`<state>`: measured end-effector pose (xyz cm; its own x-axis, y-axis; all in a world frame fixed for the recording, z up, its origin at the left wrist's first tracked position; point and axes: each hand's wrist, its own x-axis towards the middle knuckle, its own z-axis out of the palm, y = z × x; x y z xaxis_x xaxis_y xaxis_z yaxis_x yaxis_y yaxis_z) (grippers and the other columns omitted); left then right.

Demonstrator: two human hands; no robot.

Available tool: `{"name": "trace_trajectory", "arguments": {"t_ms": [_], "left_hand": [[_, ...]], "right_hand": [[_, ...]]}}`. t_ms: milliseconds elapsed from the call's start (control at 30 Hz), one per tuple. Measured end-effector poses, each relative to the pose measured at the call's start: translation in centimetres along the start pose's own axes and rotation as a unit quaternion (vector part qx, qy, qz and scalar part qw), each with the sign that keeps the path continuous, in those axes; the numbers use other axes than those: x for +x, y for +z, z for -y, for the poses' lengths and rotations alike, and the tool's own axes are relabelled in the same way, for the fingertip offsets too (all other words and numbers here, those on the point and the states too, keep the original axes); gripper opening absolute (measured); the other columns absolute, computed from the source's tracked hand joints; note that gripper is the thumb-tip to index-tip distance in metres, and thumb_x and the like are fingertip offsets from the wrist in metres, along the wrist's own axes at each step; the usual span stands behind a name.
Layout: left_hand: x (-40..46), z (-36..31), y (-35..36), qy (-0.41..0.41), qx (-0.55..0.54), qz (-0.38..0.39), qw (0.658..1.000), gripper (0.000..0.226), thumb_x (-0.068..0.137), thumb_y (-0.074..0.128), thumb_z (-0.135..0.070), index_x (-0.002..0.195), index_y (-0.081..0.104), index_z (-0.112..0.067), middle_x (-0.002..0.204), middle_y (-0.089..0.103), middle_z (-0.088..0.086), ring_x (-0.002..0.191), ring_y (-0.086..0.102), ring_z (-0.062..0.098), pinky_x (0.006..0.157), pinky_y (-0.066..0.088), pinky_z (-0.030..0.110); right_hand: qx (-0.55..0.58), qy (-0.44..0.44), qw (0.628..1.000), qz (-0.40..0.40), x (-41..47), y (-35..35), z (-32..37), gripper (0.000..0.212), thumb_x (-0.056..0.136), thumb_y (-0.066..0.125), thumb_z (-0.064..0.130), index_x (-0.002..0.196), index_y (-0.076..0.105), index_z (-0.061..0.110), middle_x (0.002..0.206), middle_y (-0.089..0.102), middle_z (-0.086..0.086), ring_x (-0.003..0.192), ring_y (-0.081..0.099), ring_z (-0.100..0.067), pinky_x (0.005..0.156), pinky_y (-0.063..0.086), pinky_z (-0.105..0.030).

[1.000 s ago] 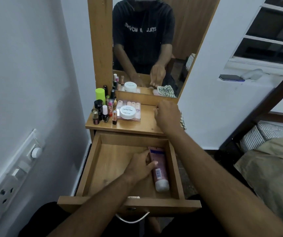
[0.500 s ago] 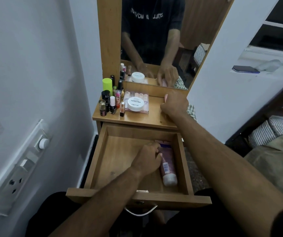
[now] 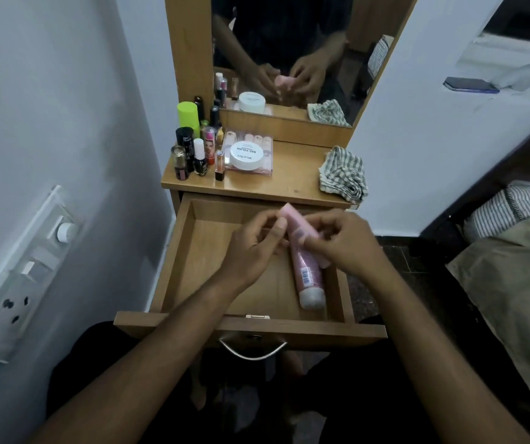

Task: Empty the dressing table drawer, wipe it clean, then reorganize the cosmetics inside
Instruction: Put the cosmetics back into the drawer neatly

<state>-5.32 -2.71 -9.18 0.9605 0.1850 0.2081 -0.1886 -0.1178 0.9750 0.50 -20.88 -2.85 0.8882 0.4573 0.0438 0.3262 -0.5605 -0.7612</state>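
Note:
The wooden drawer (image 3: 174, 261) of the dressing table is pulled open. A pink tube with a white cap (image 3: 309, 280) lies along the drawer's right side. Above it my right hand (image 3: 347, 245) grips a paler pink tube (image 3: 295, 224), tilted with its flat end toward the mirror. My left hand (image 3: 254, 248) is beside it with curled fingers, the thumb and fingertips pinching the tube's upper part. The rest of the drawer floor is bare wood.
On the table top stand several small bottles and lipsticks (image 3: 193, 152) at the left, a white nail polish jar (image 3: 247, 153) on a clear box, and a striped cloth (image 3: 342, 173) at the right. A bed (image 3: 513, 257) lies to the right, a socket panel (image 3: 23, 267) to the left.
My right hand has come down from the table top with the paler tube to over the drawer. My left hand has lifted off the tube in the drawer and met it.

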Motion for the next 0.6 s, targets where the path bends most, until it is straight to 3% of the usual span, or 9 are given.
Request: {"name": "trace_trajectory", "arguments": {"t_ms": [100, 167, 300, 367, 467, 600], "left_hand": [[-1.0, 0.1, -1.4, -0.014, -0.001, 0.039, 0.999, 0.034, 0.095, 0.065, -0.031, 0.128, 0.062, -0.021, 0.110, 0.068, -0.003, 0.097, 0.070, 0.009, 0.072, 0.059, 0.024], [-1.4, 0.4, -2.6, -0.018, 0.067, 0.061, 0.996, 0.031, 0.091, 0.072, -0.026, 0.121, 0.066, -0.024, 0.105, 0.069, -0.006, 0.094, 0.069, 0.009, 0.074, 0.060, 0.026], [-1.7, 1.0, -4.2, -0.098, 0.102, 0.154, 0.978, 0.016, 0.086, 0.078, -0.018, 0.102, 0.074, -0.021, 0.094, 0.075, 0.001, 0.088, 0.072, 0.019, 0.080, 0.062, 0.041], [-2.0, 1.5, -4.6, -0.135, 0.094, 0.213, 0.963, 0.016, 0.084, 0.080, -0.018, 0.099, 0.075, -0.019, 0.094, 0.077, 0.005, 0.089, 0.074, 0.024, 0.083, 0.061, 0.044], [-2.3, 1.9, -4.8, -0.150, 0.120, 0.277, 0.941, 0.019, 0.080, 0.084, -0.024, 0.097, 0.076, -0.025, 0.094, 0.077, 0.001, 0.087, 0.074, 0.017, 0.079, 0.061, 0.031], [-2.2, 2.3, -4.2, -0.181, 0.145, 0.323, 0.918, 0.021, 0.078, 0.087, -0.028, 0.097, 0.077, -0.024, 0.093, 0.078, 0.000, 0.085, 0.075, 0.014, 0.076, 0.060, 0.026]], "right_hand": [[-0.046, -0.028, 0.993, 0.106, -1.3, 1.1, -1.1, 0.032, 0.080, 0.081, 0.025, 0.110, 0.074, 0.030, 0.091, 0.067, 0.015, 0.079, 0.062, 0.004, 0.062, 0.050, -0.012], [-0.062, -0.051, 0.983, 0.167, -1.4, 1.9, -1.4, 0.030, 0.079, 0.081, 0.023, 0.108, 0.075, 0.028, 0.089, 0.070, 0.012, 0.079, 0.064, -0.002, 0.066, 0.054, -0.019], [-0.069, -0.036, 0.976, 0.206, -1.6, 2.7, -1.9, 0.030, 0.074, 0.085, 0.023, 0.103, 0.077, 0.027, 0.089, 0.074, 0.009, 0.080, 0.067, -0.006, 0.074, 0.060, -0.032], [-0.088, -0.029, 0.969, 0.231, -1.7, 3.2, -2.1, 0.035, 0.071, 0.086, 0.021, 0.103, 0.075, 0.031, 0.088, 0.073, 0.012, 0.079, 0.066, -0.002, 0.070, 0.058, -0.024], [-0.108, -0.026, 0.959, 0.260, -2.1, 3.7, -2.6, 0.034, 0.071, 0.087, 0.023, 0.100, 0.074, 0.034, 0.081, 0.068, 0.022, 0.078, 0.061, 0.012, 0.062, 0.047, -0.009], [-0.122, -0.005, 0.959, 0.256, -2.5, 4.0, -3.0, 0.024, 0.073, 0.085, 0.030, 0.095, 0.075, 0.034, 0.081, 0.069, 0.025, 0.081, 0.060, 0.016, 0.064, 0.045, -0.010]]}}
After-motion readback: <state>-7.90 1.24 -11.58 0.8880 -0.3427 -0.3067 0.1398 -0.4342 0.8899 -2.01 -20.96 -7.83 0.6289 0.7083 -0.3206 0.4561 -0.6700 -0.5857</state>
